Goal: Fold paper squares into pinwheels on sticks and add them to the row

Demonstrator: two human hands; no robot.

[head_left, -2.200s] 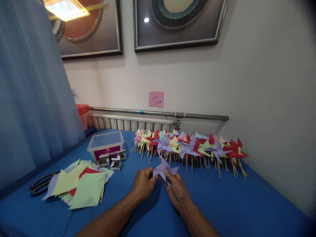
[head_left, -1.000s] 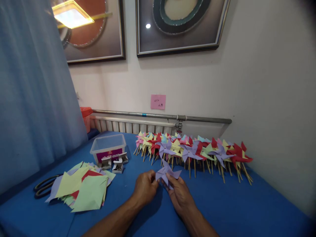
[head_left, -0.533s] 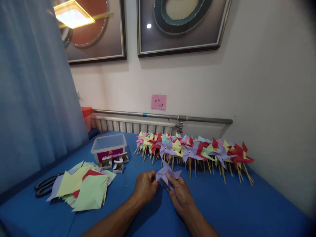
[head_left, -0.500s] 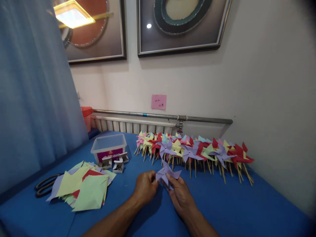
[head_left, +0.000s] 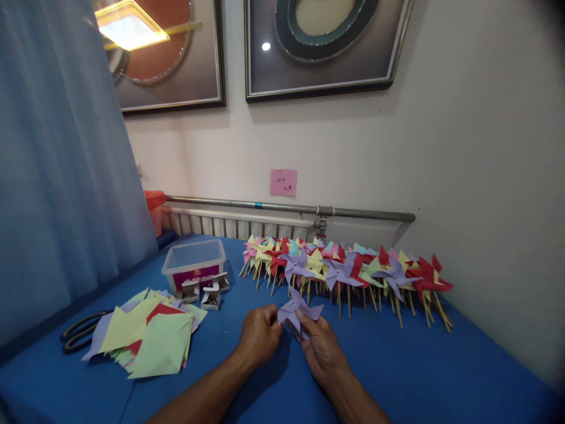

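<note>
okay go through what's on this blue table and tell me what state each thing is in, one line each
Purple pinwheel: folded, no stick visible, held in both hands.
Left hand: pinching the pinwheel's left side.
Right hand: gripping it from the right, thumb on top.
Finished pinwheels: on sticks, lying in a row along the wall.
Paper squares: loose, fanned pile, flat.
Plastic tub: lidded.
Small boxes: open.
Scissors: lying flat, partly under the paper.

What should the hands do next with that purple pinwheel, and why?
Probably reach for a stick and fix it on. Both hands, left hand and right hand, pinch the folded purple pinwheel, which shows no stick, while the finished pinwheels in the row by the wall all stand on wooden sticks. No loose stick shows clearly, so I can't tell where one lies.
</note>
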